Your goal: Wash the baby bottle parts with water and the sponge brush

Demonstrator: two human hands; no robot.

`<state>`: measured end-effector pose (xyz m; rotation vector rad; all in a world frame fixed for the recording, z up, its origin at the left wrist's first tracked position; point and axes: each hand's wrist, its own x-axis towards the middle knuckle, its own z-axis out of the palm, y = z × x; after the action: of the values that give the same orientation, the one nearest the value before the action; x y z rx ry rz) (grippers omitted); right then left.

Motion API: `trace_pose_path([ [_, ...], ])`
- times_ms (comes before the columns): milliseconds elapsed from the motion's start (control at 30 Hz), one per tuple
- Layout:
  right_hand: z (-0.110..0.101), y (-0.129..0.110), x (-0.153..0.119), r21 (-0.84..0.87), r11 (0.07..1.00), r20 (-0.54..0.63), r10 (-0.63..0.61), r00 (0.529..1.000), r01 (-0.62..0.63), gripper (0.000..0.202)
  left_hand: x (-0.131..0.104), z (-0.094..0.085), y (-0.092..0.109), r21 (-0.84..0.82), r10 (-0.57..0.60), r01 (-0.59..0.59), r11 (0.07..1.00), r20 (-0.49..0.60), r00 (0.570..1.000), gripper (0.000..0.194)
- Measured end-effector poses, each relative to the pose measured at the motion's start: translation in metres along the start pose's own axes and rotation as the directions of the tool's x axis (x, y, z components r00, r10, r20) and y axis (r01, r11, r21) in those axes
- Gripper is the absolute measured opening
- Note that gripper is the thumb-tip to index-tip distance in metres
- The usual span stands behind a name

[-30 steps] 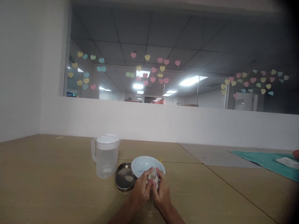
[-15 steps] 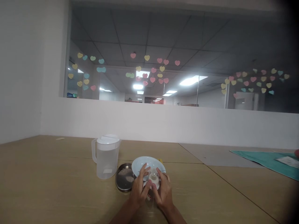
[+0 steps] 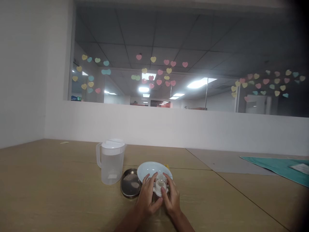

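Between my two hands is a small white piece with a clear domed top (image 3: 160,185). My left hand (image 3: 147,196) curves around its left side, fingers bent against it. My right hand (image 3: 172,196) wraps its right side, with the thumb on the white front. Just behind the hands lies a pale blue bowl (image 3: 151,168), partly hidden by the fingers. A round metal dish (image 3: 130,183) touches or nearly touches the bowl on the left. What is under the held piece is hard to make out.
A clear plastic pitcher (image 3: 111,164) with a white lid stands left of the metal dish. Something small and yellow (image 3: 167,166) shows behind the bowl. At the right, a teal cloth (image 3: 277,167) lies on the table with a white item (image 3: 301,168) on it.
The view has shifted slightly, moving the scene right. My left fingers have come closer around the piece, and its clear top is now between both hands' fingertips. Something at the far right edge has left view.
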<state>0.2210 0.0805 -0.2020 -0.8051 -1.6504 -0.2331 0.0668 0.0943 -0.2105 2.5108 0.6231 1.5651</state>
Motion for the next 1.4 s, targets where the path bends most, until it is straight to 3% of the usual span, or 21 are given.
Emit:
trace_pose_path([
  [200,0.001,0.002,0.002,-0.050,0.997,-0.053,0.055,0.997,-0.058,0.038,0.002,0.006,0.004,0.014,-0.035,0.035,0.999,0.001,0.999,0.087],
  [433,0.006,0.002,0.000,0.004,0.986,-0.070,0.165,0.984,-0.165,0.040,0.003,0.008,0.006,0.016,-0.009,0.009,1.000,-0.010,1.000,0.095],
  [567,0.006,0.005,0.003,0.123,0.928,-0.200,0.371,0.907,-0.353,0.040,0.004,0.009,0.011,0.038,0.080,-0.079,0.996,-0.009,0.997,0.088],
  [633,0.003,0.006,0.004,0.120,0.908,-0.245,0.418,0.875,-0.400,0.040,0.004,0.010,0.013,0.034,0.089,-0.089,0.995,-0.012,0.996,0.084],
  [933,0.000,0.003,0.001,0.009,0.978,-0.133,0.208,0.969,-0.209,0.039,0.003,0.010,0.007,0.097,0.117,-0.111,0.989,-0.050,0.992,0.084],
  [1133,0.005,0.005,-0.001,-0.134,0.984,-0.345,0.063,0.936,-0.115,0.041,0.002,0.013,0.008,0.141,0.112,-0.102,0.985,-0.064,0.992,0.082],
  [1400,0.012,0.001,0.001,-0.020,0.999,-0.357,0.033,0.933,-0.043,0.035,0.008,0.010,0.012,0.041,0.061,-0.060,0.997,-0.018,0.998,0.071],
])
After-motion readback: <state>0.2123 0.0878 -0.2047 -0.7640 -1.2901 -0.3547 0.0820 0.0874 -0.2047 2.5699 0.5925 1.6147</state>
